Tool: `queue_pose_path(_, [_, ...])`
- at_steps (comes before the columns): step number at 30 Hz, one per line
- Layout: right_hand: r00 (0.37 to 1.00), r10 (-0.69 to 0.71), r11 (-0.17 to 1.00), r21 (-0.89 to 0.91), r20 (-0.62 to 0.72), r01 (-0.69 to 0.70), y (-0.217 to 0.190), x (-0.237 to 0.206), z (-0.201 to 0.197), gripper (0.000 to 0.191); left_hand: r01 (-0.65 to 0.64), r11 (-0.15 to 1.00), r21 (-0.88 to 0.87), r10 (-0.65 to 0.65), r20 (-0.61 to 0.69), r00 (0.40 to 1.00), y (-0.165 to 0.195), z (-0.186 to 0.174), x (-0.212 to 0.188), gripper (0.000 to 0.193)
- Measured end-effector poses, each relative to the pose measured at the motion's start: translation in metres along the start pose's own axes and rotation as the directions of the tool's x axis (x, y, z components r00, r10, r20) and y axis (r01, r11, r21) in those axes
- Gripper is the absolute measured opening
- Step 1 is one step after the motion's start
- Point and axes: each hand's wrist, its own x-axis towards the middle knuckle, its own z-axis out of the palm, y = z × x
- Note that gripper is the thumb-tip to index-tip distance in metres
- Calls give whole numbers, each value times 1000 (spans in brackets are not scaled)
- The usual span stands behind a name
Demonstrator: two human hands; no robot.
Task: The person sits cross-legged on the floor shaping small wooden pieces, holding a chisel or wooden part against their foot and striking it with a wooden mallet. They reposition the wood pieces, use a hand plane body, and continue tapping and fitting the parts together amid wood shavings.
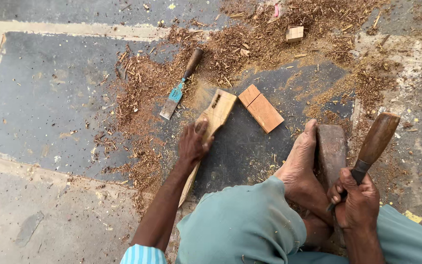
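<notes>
The dark stone slab (50,98) lay under everything, heaped with wood shavings (250,44) above the workpiece; my foot (301,156) rested right of it; the pale wooden piece (213,124), slot already cut and the rest rough, lay under my pressing left hand (191,144); my right hand (355,200) was clenched around a wooden-handled tool (372,142); a spare chisel (179,88) lay just left.

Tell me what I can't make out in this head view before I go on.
- Blade of the tool with the wooden handle: hidden inside the right hand.
- Lower end of the carved wood piece: covered by the left hand and forearm.
- Dark wooden block: near part hidden behind the foot and right hand.
- Chisel edge: too small and dusty to judge.
</notes>
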Motion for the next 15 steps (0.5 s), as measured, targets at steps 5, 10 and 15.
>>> queue_pose_path(5, [1000, -10, 1000, 19, -10, 10, -1, -2, -1, 14, -9, 1000, 4, 9, 41, 999, 10, -2, -21, 69])
queue_pose_path(10, [1000, -16, 1000, 26, 15, 16, -1, 3, 8, 18, -146, 989, 5, 146, -22, 989, 37, 57, -83, 69])
queue_pose_path(15, [997, -40, 999, -5, 60, 40, -15, 0, 28, 17, 54, 646, -761, -112, -25, 993, 26, 1, -69, 52])
